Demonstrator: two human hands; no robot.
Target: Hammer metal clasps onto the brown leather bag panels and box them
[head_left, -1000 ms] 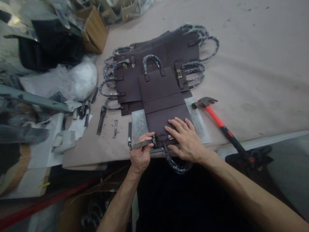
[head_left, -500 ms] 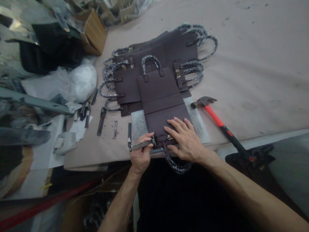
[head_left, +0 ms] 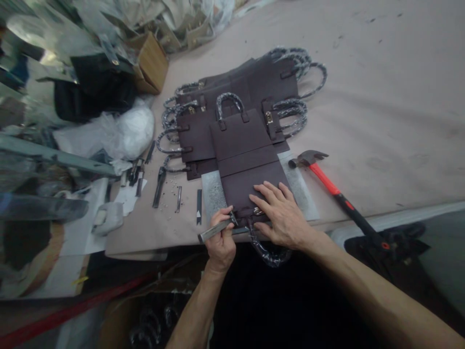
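My left hand [head_left: 220,240] is closed round a metal punch tool [head_left: 214,231], whose working end meets the near left edge of a dark brown leather bag panel [head_left: 241,186]. My right hand [head_left: 281,213] lies with fingers spread on that panel, beside its small metal clasp [head_left: 258,211]. Below the fingers a plastic-wrapped handle [head_left: 271,254] hangs over the table's front edge. Under the panel is a speckled pale slab [head_left: 213,191]. Whether the tool's tip grips or only touches the leather is too small to tell.
A claw hammer [head_left: 321,174] with a red and black handle lies at right. Behind are stacked brown bag panels [head_left: 232,80] with wrapped handles. Punches [head_left: 159,188] and small metal bits lie left, near a cardboard box [head_left: 151,63] and plastic-wrapped goods.
The view has shifted slightly, so the table's contents appear lower and mostly farther right. The tool in my left hand is tilted a little more; my right hand stays on the panel.
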